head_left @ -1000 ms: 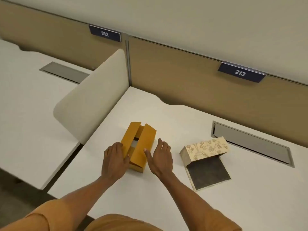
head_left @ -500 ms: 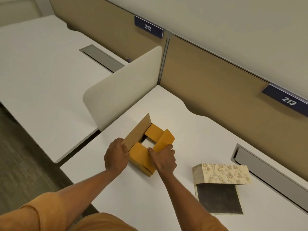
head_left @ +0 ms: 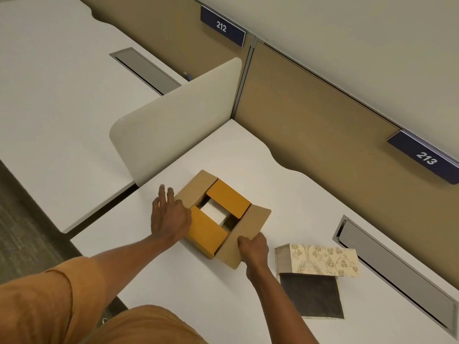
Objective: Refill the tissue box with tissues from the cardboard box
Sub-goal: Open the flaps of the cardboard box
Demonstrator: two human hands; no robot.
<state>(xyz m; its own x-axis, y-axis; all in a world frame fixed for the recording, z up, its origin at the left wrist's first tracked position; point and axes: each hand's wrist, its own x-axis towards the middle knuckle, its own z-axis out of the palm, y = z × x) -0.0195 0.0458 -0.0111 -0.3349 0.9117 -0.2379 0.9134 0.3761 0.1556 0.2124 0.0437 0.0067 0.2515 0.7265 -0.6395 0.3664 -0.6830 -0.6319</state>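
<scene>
A brown cardboard box (head_left: 218,214) sits in the middle of the white desk (head_left: 285,194), its two long flaps folded outward and its two yellow inner flaps partly over the opening. White tissues (head_left: 214,211) show in the gap between them. My left hand (head_left: 170,217) rests flat on the box's left flap, fingers spread. My right hand (head_left: 253,247) pinches the edge of the right flap (head_left: 246,234). The floral tissue box (head_left: 320,260) lies on its side to the right, its dark bottom panel (head_left: 310,295) hanging open on the desk.
A rounded beige divider (head_left: 173,117) stands just left of the cardboard box. Tan partition panels with signs 212 (head_left: 222,27) and 213 (head_left: 426,157) run along the back. A grey cable tray (head_left: 397,266) is set into the desk at right. A second desk lies beyond the divider.
Both outer flaps have been spread outward, exposing the tissues. My left hand moved onto the left flap; my right hand slid down to the right flap's edge. The view shifted left.
</scene>
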